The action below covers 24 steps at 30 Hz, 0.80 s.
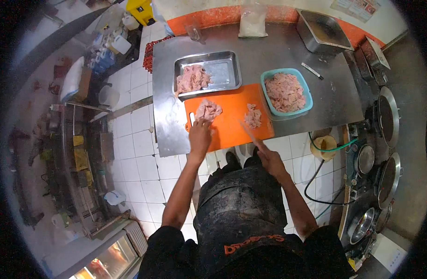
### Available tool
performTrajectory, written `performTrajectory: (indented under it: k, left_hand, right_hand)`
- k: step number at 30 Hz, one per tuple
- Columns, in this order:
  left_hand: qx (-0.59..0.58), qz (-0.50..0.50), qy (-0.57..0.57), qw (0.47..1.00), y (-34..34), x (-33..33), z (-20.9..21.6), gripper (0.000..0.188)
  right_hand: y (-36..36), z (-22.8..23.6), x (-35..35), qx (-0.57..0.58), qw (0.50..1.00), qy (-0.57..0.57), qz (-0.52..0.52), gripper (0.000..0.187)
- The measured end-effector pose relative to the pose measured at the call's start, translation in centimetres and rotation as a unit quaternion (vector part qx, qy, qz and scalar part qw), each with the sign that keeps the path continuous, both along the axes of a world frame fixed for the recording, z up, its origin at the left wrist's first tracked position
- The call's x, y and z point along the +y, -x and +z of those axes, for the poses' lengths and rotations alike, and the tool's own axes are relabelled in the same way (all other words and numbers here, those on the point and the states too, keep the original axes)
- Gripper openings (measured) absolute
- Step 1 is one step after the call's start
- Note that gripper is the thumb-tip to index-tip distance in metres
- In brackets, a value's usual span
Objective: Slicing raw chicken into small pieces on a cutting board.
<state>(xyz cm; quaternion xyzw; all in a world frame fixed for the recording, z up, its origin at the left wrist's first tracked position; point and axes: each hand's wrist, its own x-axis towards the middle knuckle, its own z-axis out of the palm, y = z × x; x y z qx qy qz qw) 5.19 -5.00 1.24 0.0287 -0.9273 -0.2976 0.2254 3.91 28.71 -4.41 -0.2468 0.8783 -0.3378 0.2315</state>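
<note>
On the orange cutting board [227, 131], a pile of pale pink raw chicken meat [209, 110] lies at the left and a smaller heap of cut pieces [253, 116] at the right. My left hand [200, 136] has its fingers bent down onto the near edge of the left pile, gripping the meat there. In my right hand [271, 162] is a knife [251, 133], its blade slanting over the board's near right part, beside the cut pieces. Behind the board, a metal tray [225, 69] holds larger raw meat pieces [193, 78]. A light blue tub [268, 76] full of cut meat [284, 92] stands at the right.
On the steel table [169, 125] are a clear bag of white stuff [253, 21], a glass [193, 33], a marker [312, 71] and a deep metal container [322, 30]. Woks [388, 114] line the right side. A rack [81, 158] stands at the left.
</note>
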Motion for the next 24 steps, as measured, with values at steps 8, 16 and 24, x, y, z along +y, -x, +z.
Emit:
performTrajectory:
  k: [8, 16, 24]
  left_hand:
    - [-0.164, -0.043, 0.106, 0.98, -1.6, -1.7, -0.6, 0.012]
    - [-0.116, -0.061, 0.113, 0.985, 0.5, 4.2, 4.0, 0.02]
    - [-0.148, -0.099, -0.008, 0.984, -0.8, 4.2, 1.1, 0.018]
  right_hand:
    - [3.1, 2.4, -1.5, -0.005, 0.999, -0.05, -0.007, 0.052]
    - [3.1, 4.7, -3.3, -0.021, 0.999, 0.041, -0.016, 0.052]
    - [-0.9, 2.8, -3.8, 0.053, 0.997, 0.033, 0.05, 0.052]
